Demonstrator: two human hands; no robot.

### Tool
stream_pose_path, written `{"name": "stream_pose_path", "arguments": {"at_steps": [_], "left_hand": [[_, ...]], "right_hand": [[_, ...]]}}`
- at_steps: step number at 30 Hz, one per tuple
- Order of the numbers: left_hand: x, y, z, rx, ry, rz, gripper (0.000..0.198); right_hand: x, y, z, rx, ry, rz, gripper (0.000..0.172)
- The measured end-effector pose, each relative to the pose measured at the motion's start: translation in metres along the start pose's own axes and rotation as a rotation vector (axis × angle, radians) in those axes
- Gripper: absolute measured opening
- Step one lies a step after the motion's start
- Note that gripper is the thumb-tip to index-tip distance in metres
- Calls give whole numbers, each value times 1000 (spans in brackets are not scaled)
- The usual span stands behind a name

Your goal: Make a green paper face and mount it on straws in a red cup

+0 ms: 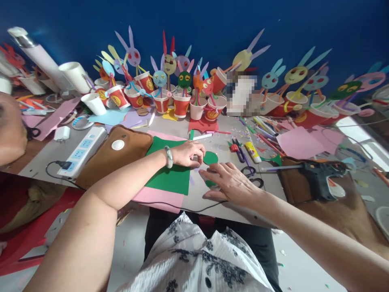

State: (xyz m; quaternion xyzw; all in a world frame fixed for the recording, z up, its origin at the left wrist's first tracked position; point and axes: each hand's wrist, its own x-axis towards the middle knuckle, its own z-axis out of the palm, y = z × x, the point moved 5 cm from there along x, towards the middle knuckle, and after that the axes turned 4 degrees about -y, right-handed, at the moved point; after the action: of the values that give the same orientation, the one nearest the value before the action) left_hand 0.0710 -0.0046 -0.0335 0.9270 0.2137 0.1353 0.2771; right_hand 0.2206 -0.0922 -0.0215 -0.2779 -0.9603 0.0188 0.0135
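Observation:
My left hand (pixel 189 153), with a pale bangle (pixel 169 157) on the wrist, rests over a green sheet of paper (pixel 170 180). Its fingers are curled together, and whatever they may hold is hidden. Just beyond its fingertips lies a green paper circle (pixel 210 157). My right hand (pixel 228 181) lies low over the table with its fingers stretched and apart. Under those fingers shows part of a second green paper piece (pixel 210 183), mostly covered. Pink paper (pixel 164 199) sticks out below the green sheet. Right of my right hand are dark-handled scissors (pixel 249 172).
Paper cups with rabbit-faced figures (pixel 184 101) line the back. A glue stick (pixel 252 152) and a glue gun (pixel 319 178) lie to the right. At left are a brown pouch (pixel 121 150) and a power strip (pixel 83 150). A cable (pixel 194 210) runs along the front edge. Another person's arm (pixel 12 129) shows at far left.

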Motion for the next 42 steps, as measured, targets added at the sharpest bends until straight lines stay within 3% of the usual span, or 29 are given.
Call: {"name": "stream_pose_path", "arguments": {"at_steps": [15,22,28,35,42], "left_hand": [[1,3,2,33,-14,4,11],[2,3,1,48,-6,16,4],[2,8,-2,46,5,29,21],[2,9,-2,58,20,41,18],[3,18,2,160,45,153,13]], "right_hand": [[-25,12,0,3,50,71,60],[-4,-2,-1,-11,47,22,63],[10,-6,4,-41,29,-4,68],[-5,2,1,-31,5,15,63],[-18,11,3,-9,-6,24,62]]}}
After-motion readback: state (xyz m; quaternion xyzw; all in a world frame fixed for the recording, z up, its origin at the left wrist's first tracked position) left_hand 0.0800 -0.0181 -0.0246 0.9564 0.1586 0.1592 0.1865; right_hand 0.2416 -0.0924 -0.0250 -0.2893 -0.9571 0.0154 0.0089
